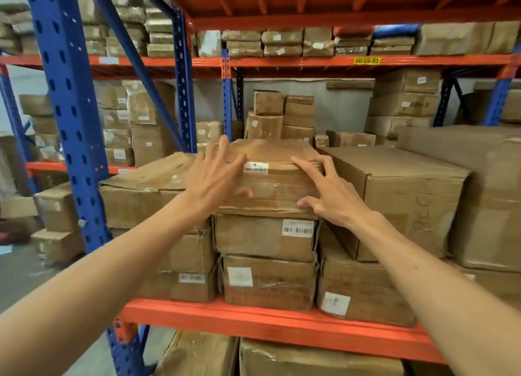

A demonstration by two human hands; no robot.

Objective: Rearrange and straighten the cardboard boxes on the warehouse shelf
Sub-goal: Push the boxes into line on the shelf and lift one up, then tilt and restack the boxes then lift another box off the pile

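Observation:
A stack of three taped cardboard boxes stands at the front of the orange shelf beam [253,323]. The top box [272,185] carries a small white label and sits slightly askew on the middle box [253,239], which rests on the bottom box [270,286]. My left hand [215,178] lies on the top box's left front corner, fingers spread over the lid and thumb on the front face. At the right front corner, my right hand [328,192] has its fingers on the top edge and its thumb on the front.
A wide crumpled box [141,198] stands left of the stack and a large box [408,198] right of it, both close. Smaller boxes [282,116] are piled behind. A blue upright [70,121] stands at the left, and an orange shelf hangs overhead.

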